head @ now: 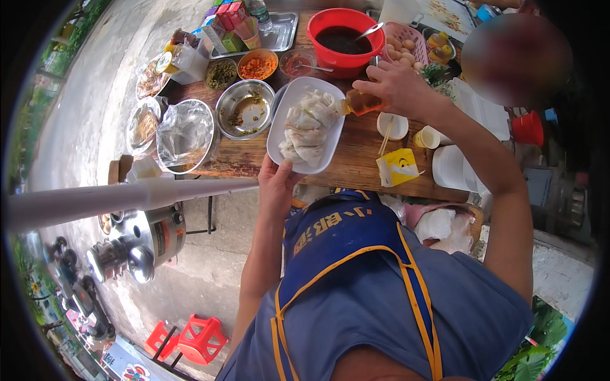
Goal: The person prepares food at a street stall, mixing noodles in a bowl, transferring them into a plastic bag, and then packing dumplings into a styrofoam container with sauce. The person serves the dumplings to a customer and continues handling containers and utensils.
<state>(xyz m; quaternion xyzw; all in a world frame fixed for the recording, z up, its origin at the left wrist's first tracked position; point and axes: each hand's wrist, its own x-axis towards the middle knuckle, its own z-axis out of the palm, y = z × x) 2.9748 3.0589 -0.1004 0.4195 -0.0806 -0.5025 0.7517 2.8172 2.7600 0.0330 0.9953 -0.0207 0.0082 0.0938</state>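
Observation:
My left hand (279,177) grips the near end of a white foam tray (274,138), thumb on its rim. Folded, pale rice noodle rolls (310,126) lie in that tray. In my right hand (400,88) is a small bottle of amber liquid (363,102), tipped sideways with its mouth at the rolls' right side. Whether liquid is flowing cannot be made out. Left of the tray stands a steel bowl (224,112) with brown liquid and green bits. Beyond the tray, a red basin (314,33) holds dark liquid and a spoon (370,31).
Bowls of chopped orange food (257,65), green food (221,74) and red sauce (291,64) line the wooden table (352,162). Eggs (398,47) fill a pink basket. A yellow tissue pack (399,166) and stacked foam trays (450,166) sit rightward. A pole (214,186) crosses at left.

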